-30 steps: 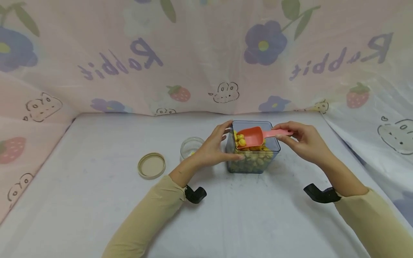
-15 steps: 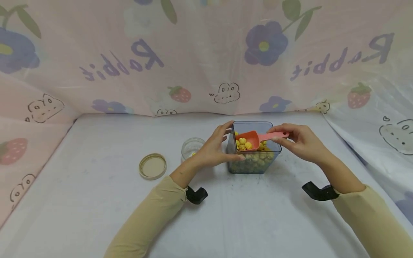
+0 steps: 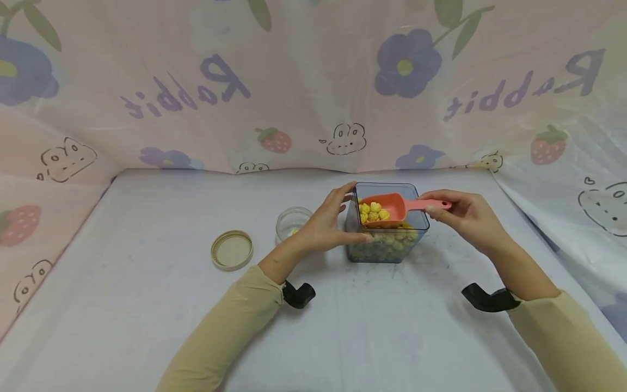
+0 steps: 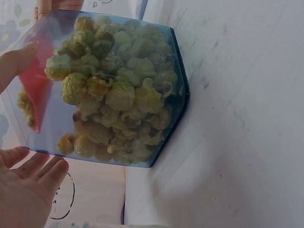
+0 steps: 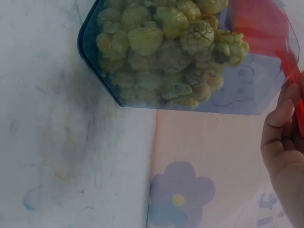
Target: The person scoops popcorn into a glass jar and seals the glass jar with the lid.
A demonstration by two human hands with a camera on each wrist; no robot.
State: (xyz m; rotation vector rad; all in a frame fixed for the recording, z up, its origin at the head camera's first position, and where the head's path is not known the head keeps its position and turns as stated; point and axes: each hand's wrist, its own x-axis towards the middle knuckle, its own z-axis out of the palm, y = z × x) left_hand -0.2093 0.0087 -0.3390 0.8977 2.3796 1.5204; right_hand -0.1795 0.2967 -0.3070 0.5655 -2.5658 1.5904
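A clear bluish square plastic container (image 3: 387, 247) stands on the table, partly filled with yellow popcorn (image 4: 118, 90). My left hand (image 3: 320, 226) grips its left side, thumb along the front face and fingers toward the back corner. Between thumb and fingers, my right hand (image 3: 462, 215) pinches the handle of a pinkish-red scoop (image 3: 399, 209). The scoop's bowl lies level inside the container's mouth, above the heap, and carries several popcorn pieces (image 3: 374, 211). Through the container wall, the left wrist view shows the scoop as a red shape over the popcorn.
Just left of the container stands a small clear round jar (image 3: 289, 220), partly hidden by the left hand, with a bit of yellow inside. A beige round lid (image 3: 232, 250) lies farther left on the white table (image 3: 147, 305). A printed curtain (image 3: 303, 81) rises behind.
The scoop has shifted and levelled within the container's mouth, first dipping leftward, then coming up and back right with popcorn in its bowl. The left hand stays on the container.
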